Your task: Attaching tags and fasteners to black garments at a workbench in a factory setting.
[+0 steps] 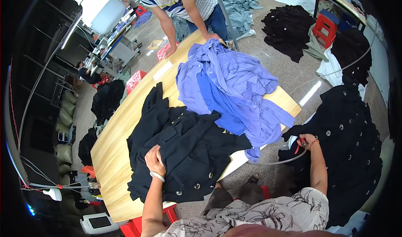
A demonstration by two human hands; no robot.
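My left hand [155, 160] lies on a black knit garment [184, 147] with its fingers stretched out and close together. That garment has round metal-looking buttons or eyelets and is spread on the wooden table [111, 161]. Out to the right, past the table edge, my right hand [308, 141] is closed round a small red-handled tool [300, 144] joined to a clear hose [276, 163]. The tool's exact kind is hard to make out. Beside that hand hangs or lies a large heap of black buttoned garments [347, 128].
A pile of purple garments [234, 75] covers the table's far right and overlaps the black garment. Across the table a person [184, 4] leans with both hands on its edge. A white bulb [100, 17] hangs at upper left. Red stools [324, 29] and dark cloth heaps [287, 29] stand around.
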